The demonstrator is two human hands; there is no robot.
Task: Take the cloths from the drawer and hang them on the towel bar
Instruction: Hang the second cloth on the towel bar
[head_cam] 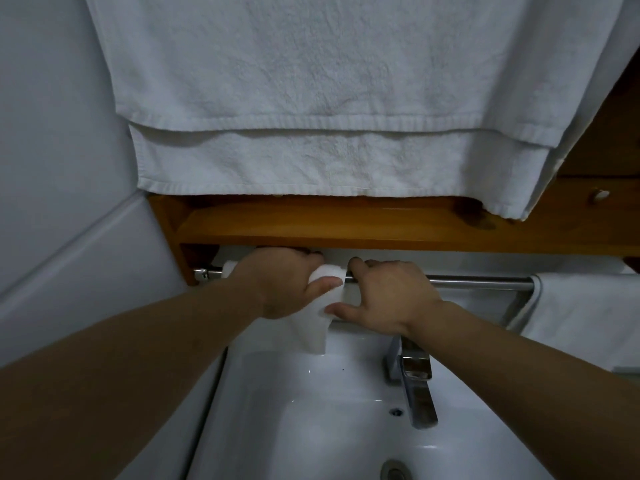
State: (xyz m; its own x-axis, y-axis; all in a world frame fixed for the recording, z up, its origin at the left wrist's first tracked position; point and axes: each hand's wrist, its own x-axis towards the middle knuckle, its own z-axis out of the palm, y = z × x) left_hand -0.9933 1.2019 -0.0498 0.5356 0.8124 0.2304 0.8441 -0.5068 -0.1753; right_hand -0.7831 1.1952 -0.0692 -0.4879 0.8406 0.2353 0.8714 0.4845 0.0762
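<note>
Hanging over the towel bar point(478, 281) near its left end, the white cloth point(311, 327) is clamped there by the left hand point(284, 285). The right hand point(384, 299), just right of it, hooks its fingers over the bar, thumb touching the cloth's edge. Any spreading would probably run rightward along the bar.

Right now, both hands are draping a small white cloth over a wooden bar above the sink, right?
No: the head view shows a metal bar, not wooden. Left hand and right hand drape the white cloth over it, above the sink.

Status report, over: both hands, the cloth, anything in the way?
Left hand grips white cloth, draped over towel bar. Right hand hooked over bar, thumb on cloth edge. Second cloth hangs far right, apart.
</note>
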